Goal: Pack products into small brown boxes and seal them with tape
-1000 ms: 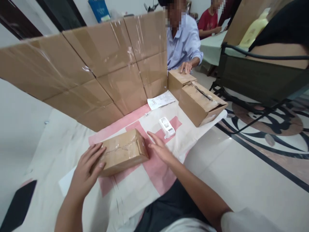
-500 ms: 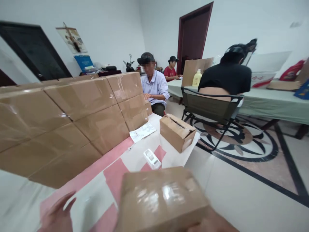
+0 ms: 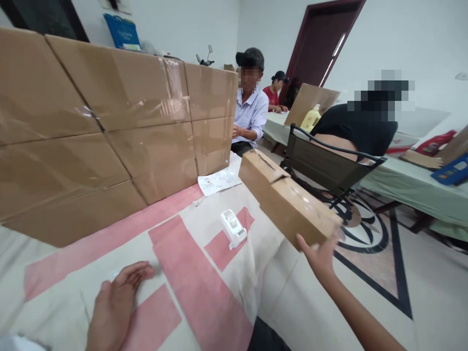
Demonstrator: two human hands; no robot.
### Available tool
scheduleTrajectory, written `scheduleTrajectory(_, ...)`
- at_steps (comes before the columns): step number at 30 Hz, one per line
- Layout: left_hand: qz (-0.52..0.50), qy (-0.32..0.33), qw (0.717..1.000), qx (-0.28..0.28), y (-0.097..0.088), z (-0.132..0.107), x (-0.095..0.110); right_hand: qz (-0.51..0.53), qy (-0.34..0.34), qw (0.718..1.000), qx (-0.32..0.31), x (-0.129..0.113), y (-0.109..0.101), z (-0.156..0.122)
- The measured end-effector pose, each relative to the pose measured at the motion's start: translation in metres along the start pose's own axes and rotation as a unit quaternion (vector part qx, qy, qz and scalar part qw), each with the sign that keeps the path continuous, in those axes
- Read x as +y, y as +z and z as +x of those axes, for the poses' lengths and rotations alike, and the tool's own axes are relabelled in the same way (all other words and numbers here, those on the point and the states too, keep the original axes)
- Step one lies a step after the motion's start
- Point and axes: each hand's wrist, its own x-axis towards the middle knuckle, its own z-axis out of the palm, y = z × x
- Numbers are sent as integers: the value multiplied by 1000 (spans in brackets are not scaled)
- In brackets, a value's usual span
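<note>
One oblong, glossy-taped cardboard box [image 3: 305, 207] in the right grip [image 3: 321, 256], left grip [image 3: 119, 300] curved and slack

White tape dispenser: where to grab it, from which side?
I'd grip the white tape dispenser across its middle, from above, likely with the left hand: its body is elongated, nothing stands against either long side, and the right hand is on a box.

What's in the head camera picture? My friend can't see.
The right hand holds a brown oblong cardboard box by its near end. The empty left hand is over pink-and-white cloth, where a white plastic tape dispenser lies.
</note>
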Motion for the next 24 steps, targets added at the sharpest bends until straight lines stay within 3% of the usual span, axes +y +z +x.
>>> scheduleTrajectory(2,41,26,999,-20,3,-4,-1,-4,-41,999,-5,-27,57,42)
scheduleTrajectory(4,93,51,993,-45,6,-7,-4,-25,-33,998,-37,-57,106,78)
scheduleTrajectory(6,140,72,984,-85,7,-9,-7,-77,-3,995,-63,-91,143,106)
scheduleTrajectory(8,172,88,972,-131,8,-9,-10,-157,18,976,-147,-122,164,125)
scheduleTrajectory(10,178,103,965,-165,10,-8,-12,-228,16,940,-255,-148,168,138)
scheduleTrajectory(12,170,126,960,-183,12,-6,-14,-262,-7,907,-330,-167,156,148)
scheduleTrajectory(15,152,163,957,-186,17,-4,-14,-268,-63,888,-370,-194,125,158)
scheduleTrajectory(18,98,146,966,-191,22,-5,-11,-256,-157,863,-407,-242,107,150)
scheduleTrajectory(20,39,120,975,-181,24,-6,-8,-232,-233,837,-437,-291,110,124)
scheduleTrajectory(22,-5,101,981,-163,23,-7,-4,-193,-327,799,-467,-352,121,76)
scheduleTrajectory(23,-24,93,983,-156,22,-7,-1,-166,-379,774,-479,-386,127,46)
scheduleTrajectory(24,-43,84,984,-150,20,-7,1,-126,-471,730,-480,-420,134,12)
